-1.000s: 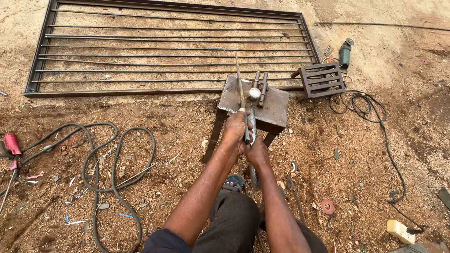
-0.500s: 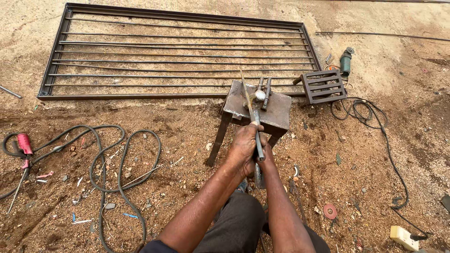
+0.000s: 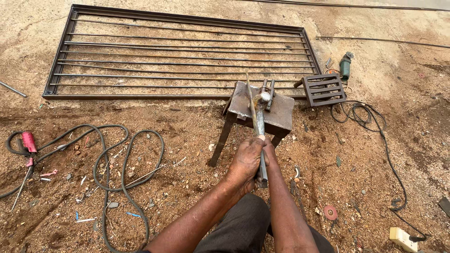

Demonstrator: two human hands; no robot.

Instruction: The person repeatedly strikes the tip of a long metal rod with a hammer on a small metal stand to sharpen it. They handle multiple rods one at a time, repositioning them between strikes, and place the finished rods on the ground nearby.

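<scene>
1. I see a hammer point(image 3: 260, 117) held in both hands; its metal head rests on the top of a small steel work stand point(image 3: 281, 119), near the middle of its plate.
2. My left hand point(image 3: 246, 161) is wrapped shut around the hammer's metal handle, just off the stand's near edge. My right hand point(image 3: 268, 152) is pressed against it from the other side, mostly hidden; I cannot tell its exact grip on the handle.
3. A thin flat metal strip point(image 3: 251, 100) lies slanted across the stand plate, just beside the hammer head, its far end past the far edge.
4. Two short dark rods point(image 3: 268, 89) lie near the plate's far edge, right of the strip.
5. The stand sits on bare dirt. Beyond its far edge lies a long barred steel frame point(image 3: 178, 51) flat on the ground.
6. To the right of the stand: a small slatted grille point(image 3: 324, 89) and a green angle grinder point(image 3: 346, 65) with a black cord point(image 3: 384, 140).
7. To the left: looped black cables point(image 3: 126, 173) and a red-handled electrode holder point(image 3: 29, 141).
</scene>
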